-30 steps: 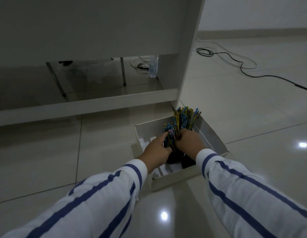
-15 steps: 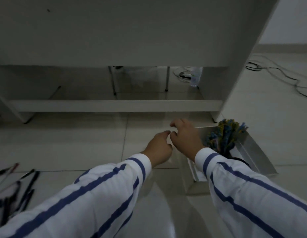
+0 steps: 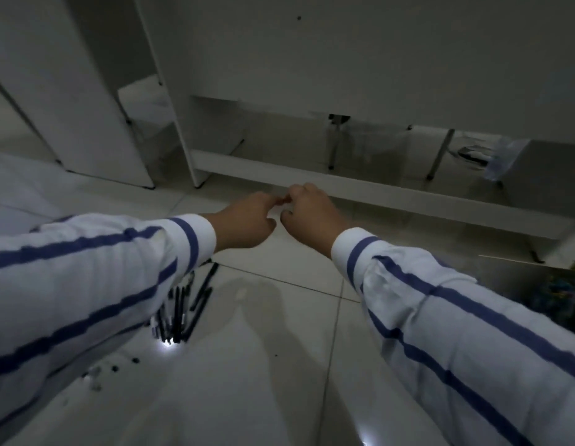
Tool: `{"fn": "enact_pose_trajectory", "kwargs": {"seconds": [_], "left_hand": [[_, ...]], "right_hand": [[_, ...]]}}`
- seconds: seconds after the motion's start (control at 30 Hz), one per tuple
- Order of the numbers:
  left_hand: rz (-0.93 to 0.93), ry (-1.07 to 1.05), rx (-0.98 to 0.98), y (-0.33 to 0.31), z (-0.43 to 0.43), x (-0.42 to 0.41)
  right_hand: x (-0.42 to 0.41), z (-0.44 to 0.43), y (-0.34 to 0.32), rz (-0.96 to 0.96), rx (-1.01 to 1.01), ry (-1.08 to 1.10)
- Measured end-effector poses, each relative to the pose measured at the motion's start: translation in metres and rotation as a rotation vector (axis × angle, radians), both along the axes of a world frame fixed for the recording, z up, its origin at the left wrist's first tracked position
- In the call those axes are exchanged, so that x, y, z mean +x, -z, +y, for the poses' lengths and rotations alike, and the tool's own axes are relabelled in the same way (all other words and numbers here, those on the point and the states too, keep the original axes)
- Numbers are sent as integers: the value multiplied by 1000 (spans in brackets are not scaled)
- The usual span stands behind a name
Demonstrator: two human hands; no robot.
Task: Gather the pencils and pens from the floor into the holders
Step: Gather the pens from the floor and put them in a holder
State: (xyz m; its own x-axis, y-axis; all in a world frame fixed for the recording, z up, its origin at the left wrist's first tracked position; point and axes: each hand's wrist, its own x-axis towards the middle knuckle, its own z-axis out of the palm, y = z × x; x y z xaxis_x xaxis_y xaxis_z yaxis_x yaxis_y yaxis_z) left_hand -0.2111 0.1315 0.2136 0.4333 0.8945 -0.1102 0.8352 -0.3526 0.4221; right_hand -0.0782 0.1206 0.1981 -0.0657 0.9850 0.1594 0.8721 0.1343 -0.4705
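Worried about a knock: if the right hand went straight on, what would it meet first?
Probably the desk's low rail, just beyond the right hand; nothing shows between, though depth is unclear.

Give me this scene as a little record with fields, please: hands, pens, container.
left hand: raised above the floor, fingers curled, nothing seen in it
right hand: close beside the left, fingers curled, nothing seen in it
pens: dark bunch lying on the floor, partly hidden by the left sleeve
box: at the right edge, holding coloured pencils, blurred
backdrop: white desk
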Motion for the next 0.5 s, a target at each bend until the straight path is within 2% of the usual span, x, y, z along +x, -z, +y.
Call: {"fn": "enact_pose_trajectory", "kwargs": {"seconds": [0.2, 0.33, 0.5], "left_hand": [[8, -47, -15, 34, 18, -99], [55, -66, -114, 99, 30, -148], [81, -82, -335, 159, 45, -185]], "right_hand": [[-100, 12, 35, 90, -183, -29], [-150, 15, 80, 131, -356, 0], [-185, 12, 140, 128, -586, 42]]}}
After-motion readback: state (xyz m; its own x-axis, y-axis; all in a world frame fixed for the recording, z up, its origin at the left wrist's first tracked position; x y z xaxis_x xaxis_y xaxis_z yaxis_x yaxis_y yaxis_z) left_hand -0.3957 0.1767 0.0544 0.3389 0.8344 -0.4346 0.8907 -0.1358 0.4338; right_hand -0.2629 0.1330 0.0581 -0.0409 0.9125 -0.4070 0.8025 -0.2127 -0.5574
